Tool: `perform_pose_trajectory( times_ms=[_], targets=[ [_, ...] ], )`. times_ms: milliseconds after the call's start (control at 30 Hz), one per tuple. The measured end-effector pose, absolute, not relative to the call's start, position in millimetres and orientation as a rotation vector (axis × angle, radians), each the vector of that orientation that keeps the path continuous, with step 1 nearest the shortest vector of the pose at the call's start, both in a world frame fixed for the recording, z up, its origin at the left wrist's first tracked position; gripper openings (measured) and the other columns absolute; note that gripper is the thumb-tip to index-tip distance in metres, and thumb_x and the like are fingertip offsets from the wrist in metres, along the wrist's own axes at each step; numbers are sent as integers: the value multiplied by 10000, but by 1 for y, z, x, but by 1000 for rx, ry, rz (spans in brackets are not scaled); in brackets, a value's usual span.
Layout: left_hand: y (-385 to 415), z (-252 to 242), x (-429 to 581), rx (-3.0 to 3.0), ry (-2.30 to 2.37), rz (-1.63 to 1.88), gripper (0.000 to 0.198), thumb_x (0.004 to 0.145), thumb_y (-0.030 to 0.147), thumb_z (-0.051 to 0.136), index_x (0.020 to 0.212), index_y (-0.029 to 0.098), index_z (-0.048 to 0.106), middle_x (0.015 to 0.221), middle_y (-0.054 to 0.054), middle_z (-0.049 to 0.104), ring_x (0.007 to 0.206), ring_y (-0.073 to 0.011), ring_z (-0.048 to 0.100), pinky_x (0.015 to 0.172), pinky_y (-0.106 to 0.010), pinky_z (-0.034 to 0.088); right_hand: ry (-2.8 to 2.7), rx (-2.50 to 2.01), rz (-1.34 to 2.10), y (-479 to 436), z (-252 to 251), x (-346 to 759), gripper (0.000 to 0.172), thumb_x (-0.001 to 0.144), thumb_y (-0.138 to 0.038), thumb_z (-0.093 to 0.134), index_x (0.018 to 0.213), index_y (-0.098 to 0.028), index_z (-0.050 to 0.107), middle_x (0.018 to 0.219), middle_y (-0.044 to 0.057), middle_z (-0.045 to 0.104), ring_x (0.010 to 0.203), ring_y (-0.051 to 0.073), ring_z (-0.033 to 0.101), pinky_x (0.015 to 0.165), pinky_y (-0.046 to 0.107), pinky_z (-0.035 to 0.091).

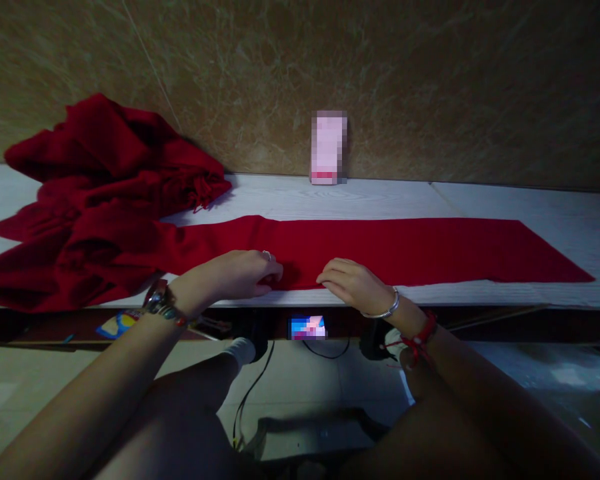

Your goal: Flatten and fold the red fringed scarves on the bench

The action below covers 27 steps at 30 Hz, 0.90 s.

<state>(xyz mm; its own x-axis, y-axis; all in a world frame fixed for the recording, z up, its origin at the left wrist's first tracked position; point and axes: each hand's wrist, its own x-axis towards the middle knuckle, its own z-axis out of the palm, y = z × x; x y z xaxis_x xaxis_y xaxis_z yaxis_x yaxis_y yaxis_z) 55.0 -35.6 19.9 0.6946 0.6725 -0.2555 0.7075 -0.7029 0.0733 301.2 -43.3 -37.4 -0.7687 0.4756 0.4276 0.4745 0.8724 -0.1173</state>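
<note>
A long red scarf lies flat across the white surface, and its right end is cut off at a slant. Toward the left it runs into a bunched heap of the same red fabric, where some fringe shows. My left hand is closed at the near edge of the flat strip, thumb and fingers pinched on the cloth. Also on that edge, a little to the right, my right hand has its fingers pressed together on the fabric. The fingertips of the right hand partly hide what they grip.
A blurred pink-and-white box-like object stands at the back against the brown marbled wall. Below the white tabletop are a lit screen, a colourful packet and dark cables.
</note>
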Motion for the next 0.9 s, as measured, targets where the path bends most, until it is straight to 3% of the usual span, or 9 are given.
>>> perform_pose_trajectory(
  times_ms=[167,367,600,900],
  targets=[
    [-39,23,64,2766,1193,-330,255,819,392,522,952,191,606,912,-54,652,750,-164,596,595,-256,416,-2480,-708,6,-45,-36,300,260,921,-164,409,851,-153,659,788,60,653,750,163,577,680,294,458],
    [-43,29,70,2829,1277,-404,220,841,201,414,955,185,602,897,-70,652,751,-176,600,574,-265,400,-2370,-750,12,-46,-32,300,244,923,-179,422,863,-160,657,804,58,663,741,153,578,703,297,451],
    [-41,25,63,2741,1180,-397,211,786,131,425,862,186,614,813,-39,644,700,-141,575,614,-247,428,-2611,-703,3,-48,-31,304,230,908,-162,444,859,-161,668,809,56,656,764,159,575,707,293,451],
    [-39,21,63,2651,1176,-452,216,756,102,447,878,170,612,887,-56,650,747,-150,582,635,-250,433,-2685,-691,-70,-48,-32,303,209,887,-139,474,853,-134,680,817,76,648,770,174,556,710,304,465]
  ],
)
